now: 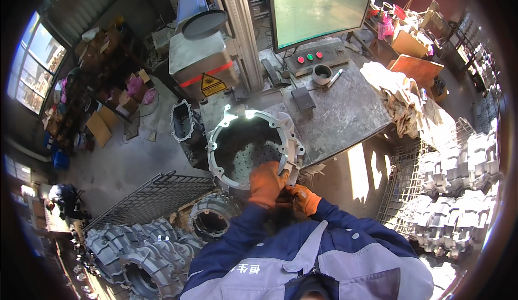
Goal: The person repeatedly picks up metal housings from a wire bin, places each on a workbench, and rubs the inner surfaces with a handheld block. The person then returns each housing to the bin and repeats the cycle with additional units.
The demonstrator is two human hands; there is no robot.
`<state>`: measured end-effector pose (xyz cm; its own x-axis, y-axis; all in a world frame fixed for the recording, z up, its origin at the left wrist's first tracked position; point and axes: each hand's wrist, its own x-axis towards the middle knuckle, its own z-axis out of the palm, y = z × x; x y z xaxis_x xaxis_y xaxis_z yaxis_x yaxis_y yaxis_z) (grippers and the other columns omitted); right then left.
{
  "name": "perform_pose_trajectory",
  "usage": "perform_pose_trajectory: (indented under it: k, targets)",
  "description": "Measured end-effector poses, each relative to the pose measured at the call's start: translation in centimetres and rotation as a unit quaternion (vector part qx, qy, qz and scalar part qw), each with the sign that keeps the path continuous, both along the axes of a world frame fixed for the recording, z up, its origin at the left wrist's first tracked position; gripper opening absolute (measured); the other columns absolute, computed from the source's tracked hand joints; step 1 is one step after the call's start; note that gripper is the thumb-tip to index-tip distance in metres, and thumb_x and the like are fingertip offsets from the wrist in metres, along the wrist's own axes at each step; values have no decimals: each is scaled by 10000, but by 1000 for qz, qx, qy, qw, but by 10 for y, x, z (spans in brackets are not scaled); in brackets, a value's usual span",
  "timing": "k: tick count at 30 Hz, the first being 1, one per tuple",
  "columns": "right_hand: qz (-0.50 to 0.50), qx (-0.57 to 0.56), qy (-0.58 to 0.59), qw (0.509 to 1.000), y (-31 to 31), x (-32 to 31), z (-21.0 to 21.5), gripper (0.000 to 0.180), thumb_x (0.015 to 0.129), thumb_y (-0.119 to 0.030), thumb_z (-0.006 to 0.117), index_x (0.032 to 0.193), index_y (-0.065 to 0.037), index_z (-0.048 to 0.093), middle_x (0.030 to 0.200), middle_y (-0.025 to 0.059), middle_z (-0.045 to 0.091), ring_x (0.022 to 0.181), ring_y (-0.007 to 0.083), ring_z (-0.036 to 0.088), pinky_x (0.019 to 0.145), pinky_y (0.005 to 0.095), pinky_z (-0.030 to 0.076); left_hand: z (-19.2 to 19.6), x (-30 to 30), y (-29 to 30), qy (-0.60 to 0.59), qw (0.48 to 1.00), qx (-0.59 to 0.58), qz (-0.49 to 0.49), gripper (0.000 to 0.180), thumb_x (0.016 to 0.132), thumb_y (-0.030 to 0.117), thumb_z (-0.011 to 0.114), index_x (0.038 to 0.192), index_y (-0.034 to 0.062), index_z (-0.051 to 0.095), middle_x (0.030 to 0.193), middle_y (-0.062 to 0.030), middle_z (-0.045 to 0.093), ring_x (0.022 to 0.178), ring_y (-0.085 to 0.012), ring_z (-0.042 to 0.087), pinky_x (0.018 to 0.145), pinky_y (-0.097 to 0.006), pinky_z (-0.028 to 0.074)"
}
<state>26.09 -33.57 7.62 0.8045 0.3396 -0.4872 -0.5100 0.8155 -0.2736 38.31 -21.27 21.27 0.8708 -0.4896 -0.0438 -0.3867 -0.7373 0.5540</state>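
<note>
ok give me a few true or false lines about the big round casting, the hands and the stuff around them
1. Both hands, left hand and right hand, wear orange gloves. True.
2. The round metal housing lies in a wire crate. False: it sits at the grey table edge.
3. The left hand's fingers touch the housing's near rim. True.
4. The monitor is dark. False: it is lit.
5. More grey castings fill a crate at lower left. True.
</note>
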Motion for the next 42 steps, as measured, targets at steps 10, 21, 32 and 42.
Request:
perform_pose_trajectory:
  k: [10,21,32,42]
  targets:
    - [-119,48,-39,991,-11,-52,30,377,963,-178,642,1284,-14,530,1250,213,601,1145,450,602,997,615,474,68,-47,-45,-120,986,44,-111,328,780,377,720,756,55,670,736,-190,662,710,-419,637,645,-497,491]
    - [-493,-218,-130,832,-118,-258,137,356,970,-218,641,1244,-5,563,1119,162,671,989,310,691,854,413,579,182,-238,-232,-212,850,-127,-465,285,721,248,798,681,67,581,684,-161,617,654,-381,598,596,-480,452]
    - [-739,-297,-73,600,-231,-531,326,308,950,-150,558,1169,65,542,1045,237,661,912,349,702,795,423,613,337,-518,-426,-187,553,-330,-742,149,814,200,713,837,60,668,725,-147,641,670,-350,634,619,-424,499]
    - [-721,-373,-123,571,-331,-718,398,419,982,-303,561,1233,24,489,1164,267,610,1065,343,644,947,464,566,408,-726,-586,-326,585,-181,-720,547,917,543,544,889,32,735,765,-190,690,746,-364,713,689,-531,546]
